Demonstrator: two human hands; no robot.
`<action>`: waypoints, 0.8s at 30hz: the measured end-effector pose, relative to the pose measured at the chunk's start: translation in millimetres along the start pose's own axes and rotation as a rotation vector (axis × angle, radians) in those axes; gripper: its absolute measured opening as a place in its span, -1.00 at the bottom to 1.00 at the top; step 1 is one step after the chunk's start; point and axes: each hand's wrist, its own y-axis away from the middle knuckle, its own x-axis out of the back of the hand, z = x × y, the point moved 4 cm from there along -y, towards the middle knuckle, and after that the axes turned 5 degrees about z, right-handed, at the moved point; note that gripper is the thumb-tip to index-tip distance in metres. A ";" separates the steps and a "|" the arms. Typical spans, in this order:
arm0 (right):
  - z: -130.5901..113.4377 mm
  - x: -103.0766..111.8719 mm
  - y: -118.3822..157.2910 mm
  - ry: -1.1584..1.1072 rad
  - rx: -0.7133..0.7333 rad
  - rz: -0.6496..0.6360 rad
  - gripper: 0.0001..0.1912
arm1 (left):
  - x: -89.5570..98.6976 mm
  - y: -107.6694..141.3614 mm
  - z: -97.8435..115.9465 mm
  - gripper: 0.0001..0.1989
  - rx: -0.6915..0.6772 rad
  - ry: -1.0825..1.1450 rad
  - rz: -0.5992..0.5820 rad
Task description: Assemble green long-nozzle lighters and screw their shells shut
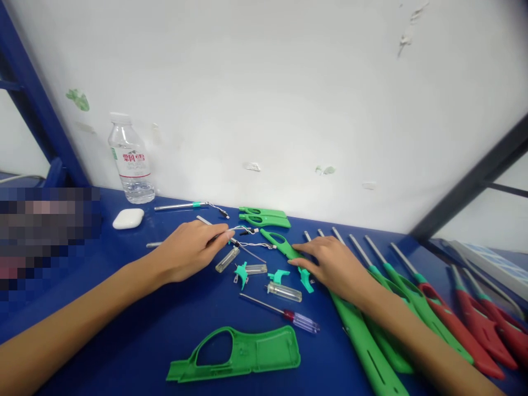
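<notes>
My left hand (pixel 193 250) is closed, thumb and forefinger pinched on a thin metal lighter tube (pixel 203 220) with white wires, partly hidden by the fingers. My right hand (pixel 332 263) has its thumb and fingertips around a green lighter casing half (pixel 284 245) lying on the table. Between the hands are clear fuel tanks (pixel 285 292) and teal triggers (pixel 279 275). In front of them lies a screwdriver (pixel 303 320) with a clear purple handle. Nearest me, a green casing half (pixel 276 349) rests with its hollow side up.
Green lighters (pixel 367 352) and red lighters (pixel 457 330) lie side by side at the right, under my forearm and beyond. Along the wall stand a water bottle (pixel 132 165), a white earphone case (pixel 128 219), another wired tube (pixel 177 206) and more green casing halves (pixel 268 220).
</notes>
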 end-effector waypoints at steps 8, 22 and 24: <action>-3.5 4.8 1.5 0.083 0.046 -0.038 -0.74 | -2.1 -0.8 3.2 -0.75 0.003 -0.023 -0.033; 1.1 40.4 -3.4 -0.233 -0.178 0.180 -0.63 | 5.5 -2.1 1.0 -0.75 0.097 -0.006 0.014; -10.1 46.7 -3.9 -0.319 -0.164 0.159 -0.64 | 7.4 -2.2 0.9 -0.74 0.115 0.005 0.028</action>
